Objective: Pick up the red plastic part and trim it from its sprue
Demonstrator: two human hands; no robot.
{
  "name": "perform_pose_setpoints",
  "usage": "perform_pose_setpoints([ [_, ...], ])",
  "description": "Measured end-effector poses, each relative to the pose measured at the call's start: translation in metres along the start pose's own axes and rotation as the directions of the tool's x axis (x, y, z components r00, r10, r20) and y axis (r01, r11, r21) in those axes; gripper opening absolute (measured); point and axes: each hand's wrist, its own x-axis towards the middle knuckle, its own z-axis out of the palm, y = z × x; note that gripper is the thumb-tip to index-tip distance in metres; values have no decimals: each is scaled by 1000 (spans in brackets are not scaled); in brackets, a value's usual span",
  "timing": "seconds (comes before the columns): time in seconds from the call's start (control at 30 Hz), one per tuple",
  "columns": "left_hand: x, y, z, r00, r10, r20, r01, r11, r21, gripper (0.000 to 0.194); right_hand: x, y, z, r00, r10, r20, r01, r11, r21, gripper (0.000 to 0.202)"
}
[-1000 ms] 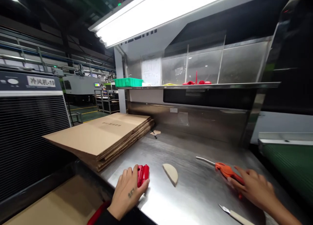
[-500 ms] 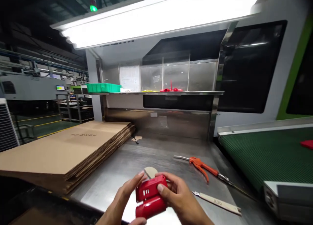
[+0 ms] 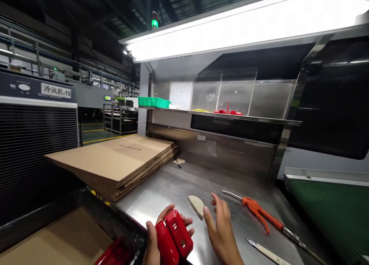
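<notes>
A glossy red moulded plastic housing (image 3: 173,238), made of two joined shell-like parts with small pale slots on the upper one, sits low in the view, at the near edge of the brushed stainless-steel worktable (image 3: 173,188). The left hand (image 3: 161,240) grips it from below and behind: the thumb lies along its left side and the fingertips curl round its right side, so the fingers are closed on the part. The right hand (image 3: 220,232) is just beside the housing on its right, not touching it, palm turned toward it, with the fingers loosely spread and slightly bent, holding nothing.

Just beyond the two hands a small beige half-round pad (image 3: 196,206) lies flat on the steel. To the right of it rests an orange-handled air blow gun with a thin metal nozzle (image 3: 255,210), and nearer the person a slim pale-handled knife (image 3: 266,252) lies on the table. On the left of the table is a thick stack of flattened brown corrugated cardboard boxes (image 3: 115,161). A green ribbed conveyor belt (image 3: 328,207) runs at the right. Above, a steel shelf (image 3: 230,117) carries a green plastic tray (image 3: 153,102) and some small red plastic parts (image 3: 227,111), under a long bright light bar (image 3: 245,27). At far left stands a dark louvred air cooler (image 3: 34,142).
</notes>
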Motion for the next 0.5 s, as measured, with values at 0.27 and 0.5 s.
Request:
perform_pose_setpoints([
  [0.27,-9,-3,-15,998,55,-8,-50,959,280,75,24,0,16,992,14,127,57,843,-536,19],
  [0.5,-9,6,-31,999,38,22,-43,969,242,70,-20,9,18,972,-138,191,211,870,-445,11],
])
